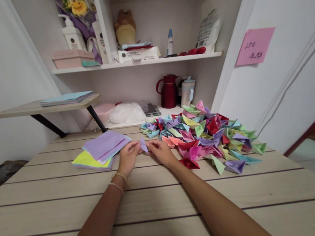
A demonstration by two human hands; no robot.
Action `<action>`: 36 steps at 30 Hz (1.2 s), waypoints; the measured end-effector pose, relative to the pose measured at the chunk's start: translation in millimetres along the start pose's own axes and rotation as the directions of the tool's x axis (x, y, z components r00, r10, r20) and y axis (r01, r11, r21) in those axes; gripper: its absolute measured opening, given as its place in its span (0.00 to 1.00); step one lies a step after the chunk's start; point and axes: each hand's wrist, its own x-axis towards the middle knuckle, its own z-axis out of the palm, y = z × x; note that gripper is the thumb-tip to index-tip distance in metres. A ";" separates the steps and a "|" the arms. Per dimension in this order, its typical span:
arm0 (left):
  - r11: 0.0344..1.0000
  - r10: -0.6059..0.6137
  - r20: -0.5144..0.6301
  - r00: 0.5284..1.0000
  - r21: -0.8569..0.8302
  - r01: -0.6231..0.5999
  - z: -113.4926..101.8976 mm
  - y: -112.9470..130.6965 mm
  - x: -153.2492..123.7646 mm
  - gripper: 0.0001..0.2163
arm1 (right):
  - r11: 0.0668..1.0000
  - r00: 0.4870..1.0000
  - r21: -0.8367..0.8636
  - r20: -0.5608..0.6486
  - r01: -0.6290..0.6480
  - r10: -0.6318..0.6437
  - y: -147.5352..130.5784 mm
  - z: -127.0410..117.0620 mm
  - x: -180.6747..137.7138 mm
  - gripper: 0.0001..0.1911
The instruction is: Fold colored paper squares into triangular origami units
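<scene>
Both my hands meet over the wooden table (pixel 156 199) and pinch a small folded purple paper piece (pixel 143 144) between them. My left hand (pixel 128 158), with thin bracelets on its wrist, grips the piece's left side. My right hand (pixel 162 152) grips its right side, fingers closed. Just left of my left hand lies a stack of square coloured paper sheets (pixel 101 151), purple on top with yellow beneath. To the right of my right hand spreads a large pile of folded paper boats (pixel 203 135) in pink, red, green, blue and purple.
A small raised side shelf (pixel 42 106) with booklets stands at the back left. Against the back wall are a red jug (pixel 168 91), a white kettle (pixel 187 91) and a plastic bag. The upper shelf (pixel 138 62) holds bottles, boxes and toys. A pink note (pixel 254 45) hangs on the right wall.
</scene>
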 end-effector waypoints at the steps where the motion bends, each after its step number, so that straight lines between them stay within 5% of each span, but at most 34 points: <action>1: 1.000 -0.005 0.004 1.000 -0.011 0.005 -0.2 -0.3 0.2 0.16 | 1.000 1.000 0.015 0.001 0.000 0.000 -0.1 0.2 -0.1 0.13; 13: 1.000 -0.015 0.086 0.996 0.026 0.013 3.1 7.1 -4.7 0.16 | 0.988 1.000 -0.149 -0.008 0.024 -0.025 1.0 0.3 -1.9 0.19; 19: 0.999 -0.040 0.046 0.998 0.038 0.038 4.6 7.0 -5.0 0.16 | 0.961 0.986 -0.230 -0.027 0.155 -0.166 -1.2 -1.0 -2.7 0.16; 23: 0.991 -0.101 0.151 0.983 0.106 0.086 6.1 8.3 -6.5 0.16 | 0.925 0.964 -0.302 -0.054 0.232 -0.259 -0.5 -3.8 -2.0 0.18; 36: 0.971 0.033 0.179 0.983 0.227 -0.074 4.6 7.0 -7.0 0.14 | 0.958 0.988 -0.282 -0.131 0.044 -0.084 -8.4 -0.5 -5.3 0.12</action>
